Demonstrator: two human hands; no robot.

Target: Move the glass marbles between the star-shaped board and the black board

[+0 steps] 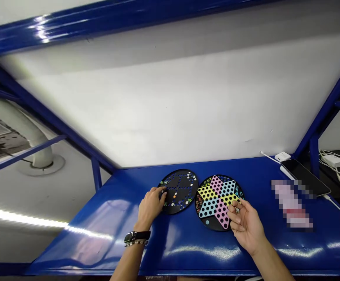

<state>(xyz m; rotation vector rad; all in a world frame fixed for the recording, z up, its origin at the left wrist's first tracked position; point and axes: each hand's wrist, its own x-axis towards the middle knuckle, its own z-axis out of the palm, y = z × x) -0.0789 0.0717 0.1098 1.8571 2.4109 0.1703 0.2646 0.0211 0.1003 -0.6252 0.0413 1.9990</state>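
Note:
A round black board with many small holes lies on the blue shelf, with white, green and orange marbles in places on it. My left hand is at its left edge, thumb and index finger pinched together; whatever is between them is too dark to make out. To its right lies a round Chinese checkers board with a pink, yellow and light-blue star, and marbles fill the pockets around the star. Over its right edge, my right hand is closed, palm partly upward, with a small shiny marble at the fingertips.
The blue metal shelf has a glossy top and a white back panel. At right are a dark phone or tablet, a white charger, white cables and a pixelated item. Blue frame bars flank the shelf.

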